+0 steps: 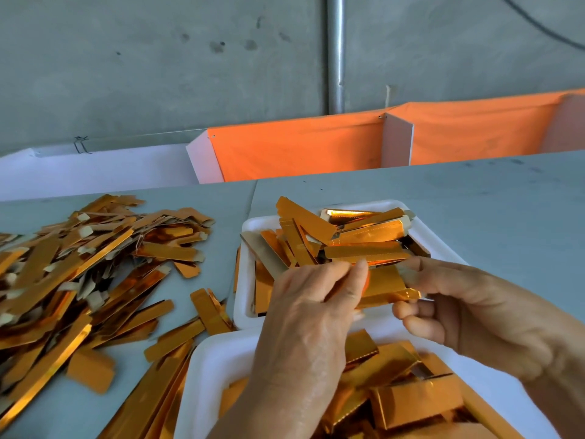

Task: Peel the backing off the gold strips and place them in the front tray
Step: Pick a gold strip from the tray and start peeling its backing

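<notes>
1. Gold and shiny, one strip [387, 288] sits between two hands, held up over the near edge of the far tray [250, 280].
2. The left hand [311, 299] pinches the left end of the strip. Its thumb and fingers are curled in tight on it.
3. The right hand [459, 308] holds the right end. Its thumb lies on top and its fingers curl under the strip.
4. The far tray is white. It is full of gold strips that lie every which way, some poking over the rim.
5. The near tray [209, 369] is white too. It sits just under the hands, close to the person. It holds more gold pieces [411, 403], some of them folded.
6. The two trays are just beside each other.
7. A big heap [79, 264] of gold strips lies on the grey table [474, 201], to the left of the trays. Many of them show pale paper tabs at the ends.
8. Some loose strips from the heap reach right up to the near tray.
9. An orange cloth [300, 147] hangs along the back of the table.
10. A grey wall [158, 58] stands behind it, with a metal pole [335, 52] going up.
</notes>
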`<state>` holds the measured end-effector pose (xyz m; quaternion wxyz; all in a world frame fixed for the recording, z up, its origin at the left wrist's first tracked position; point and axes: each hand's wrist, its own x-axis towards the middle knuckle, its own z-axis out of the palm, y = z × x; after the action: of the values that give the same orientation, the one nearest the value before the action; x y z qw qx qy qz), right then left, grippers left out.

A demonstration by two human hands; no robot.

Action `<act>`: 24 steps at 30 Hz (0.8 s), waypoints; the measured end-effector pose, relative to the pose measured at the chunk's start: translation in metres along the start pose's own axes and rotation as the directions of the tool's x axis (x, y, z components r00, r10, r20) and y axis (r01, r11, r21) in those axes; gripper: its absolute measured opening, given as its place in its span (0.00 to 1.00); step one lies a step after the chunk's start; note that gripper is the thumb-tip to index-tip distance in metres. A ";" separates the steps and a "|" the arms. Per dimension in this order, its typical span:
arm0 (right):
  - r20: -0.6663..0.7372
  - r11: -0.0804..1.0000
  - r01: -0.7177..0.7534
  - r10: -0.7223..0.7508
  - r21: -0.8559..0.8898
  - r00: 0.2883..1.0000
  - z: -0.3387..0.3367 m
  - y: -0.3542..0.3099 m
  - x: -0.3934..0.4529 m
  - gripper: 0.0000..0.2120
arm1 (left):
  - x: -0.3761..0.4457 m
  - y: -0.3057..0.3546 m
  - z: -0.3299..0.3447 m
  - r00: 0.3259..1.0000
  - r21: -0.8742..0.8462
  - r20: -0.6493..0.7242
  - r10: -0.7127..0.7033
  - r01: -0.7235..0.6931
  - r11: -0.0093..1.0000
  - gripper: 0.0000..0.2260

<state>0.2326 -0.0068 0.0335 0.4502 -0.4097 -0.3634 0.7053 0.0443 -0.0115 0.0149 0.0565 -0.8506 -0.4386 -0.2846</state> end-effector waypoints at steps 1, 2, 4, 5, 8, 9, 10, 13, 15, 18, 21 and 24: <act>0.000 1.000 -0.012 0.012 0.004 1.000 0.000 0.000 0.000 0.13 | -0.001 0.000 -0.001 1.000 -0.017 0.016 0.003 -0.003 1.000 0.28; 0.000 1.000 -0.022 0.022 0.009 1.000 -0.001 -0.001 -0.001 0.14 | -0.001 0.000 -0.001 0.999 -0.034 0.032 0.008 -0.007 0.999 0.28; 0.003 0.999 -0.045 0.045 0.015 0.999 -0.002 -0.003 0.000 0.11 | -0.002 -0.001 -0.003 0.998 -0.071 0.052 0.024 -0.020 0.997 0.28; 0.004 0.998 -0.055 0.055 0.011 0.998 -0.002 -0.004 -0.001 0.09 | -0.002 -0.001 -0.004 0.998 -0.094 0.061 0.036 -0.030 0.995 0.27; -0.049 0.997 -0.057 0.054 -0.050 0.997 -0.004 -0.002 0.001 0.12 | -0.001 0.000 -0.007 0.992 -0.079 0.100 0.081 -0.073 0.994 0.21; -0.067 0.995 -0.051 0.045 -0.088 0.997 -0.005 -0.002 0.002 0.12 | -0.001 0.001 -0.007 0.991 -0.102 0.121 0.064 -0.052 0.993 0.21; -0.070 0.991 -0.042 0.033 -0.130 0.997 -0.004 -0.001 0.002 0.11 | 0.000 0.002 -0.006 0.992 -0.158 0.127 0.025 -0.004 0.987 0.22; -0.055 0.972 -0.007 -0.007 -0.235 0.998 -0.004 -0.002 0.002 0.06 | -0.003 0.000 -0.003 0.992 -0.328 0.093 -0.090 0.116 0.938 0.22; -0.079 0.956 -0.001 -0.023 -0.293 0.997 -0.005 -0.001 0.003 0.07 | -0.004 0.000 -0.002 0.986 -0.390 0.058 -0.159 0.169 0.905 0.20; -0.145 0.916 0.011 -0.076 -0.401 0.987 -0.005 0.003 0.005 0.03 | -0.002 0.001 -0.001 0.981 -0.401 0.004 -0.192 0.177 0.899 0.18; -0.202 0.895 0.030 -0.134 -0.446 0.970 -0.002 0.007 0.008 0.03 | 0.000 -0.001 0.005 0.989 -0.235 -0.098 -0.108 0.082 0.969 0.14; -0.228 0.923 0.038 -0.135 -0.382 0.964 0.003 0.011 0.009 0.05 | 0.002 0.000 0.008 0.988 -0.100 -0.157 -0.012 -0.004 0.995 0.12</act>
<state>0.2240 -0.0022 0.0223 0.4369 -0.5572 -0.4493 0.5448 0.0484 -0.0069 0.0092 0.0478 -0.8264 -0.4196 -0.3724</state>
